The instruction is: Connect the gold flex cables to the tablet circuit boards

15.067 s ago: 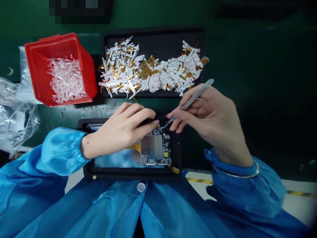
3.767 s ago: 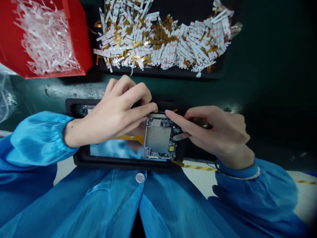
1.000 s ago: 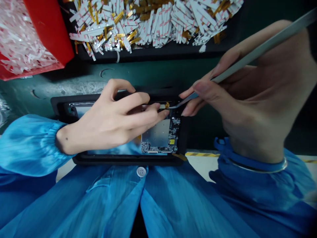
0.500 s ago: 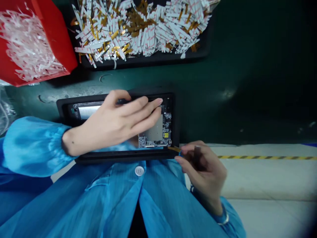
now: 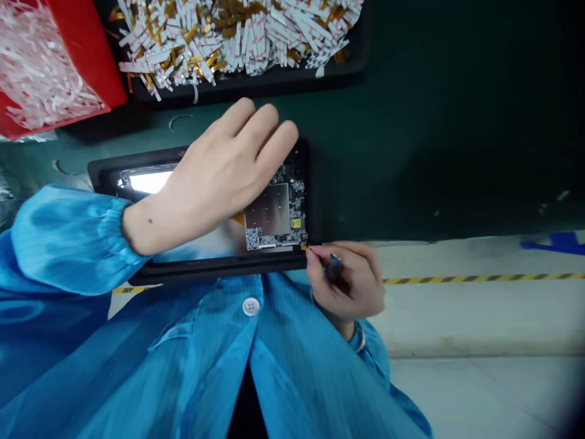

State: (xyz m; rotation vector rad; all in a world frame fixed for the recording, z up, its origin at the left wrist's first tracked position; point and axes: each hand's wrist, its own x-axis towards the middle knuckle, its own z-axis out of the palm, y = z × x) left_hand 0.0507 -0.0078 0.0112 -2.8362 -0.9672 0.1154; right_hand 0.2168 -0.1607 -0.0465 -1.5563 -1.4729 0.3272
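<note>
An opened black tablet (image 5: 114, 177) lies at the near edge of the green bench, its circuit board (image 5: 274, 216) exposed at the right end. My left hand (image 5: 219, 177) lies across the tablet, fingers stretched out over its far edge. My right hand (image 5: 350, 280) is at the tablet's near right corner, fingers curled round a dark, blurred tool, probably the tweezers, and touching a small orange flex tab (image 5: 305, 247).
A black tray (image 5: 274, 85) heaped with white and orange flex strips sits at the back. A red bin (image 5: 98, 67) of white shreds stands at the back left. Below the bench edge is pale floor with a yellow-black stripe (image 5: 457, 279).
My right hand has dropped from the tablet's far right corner to its near right corner. My left hand has opened out flat and slid toward the far edge.
</note>
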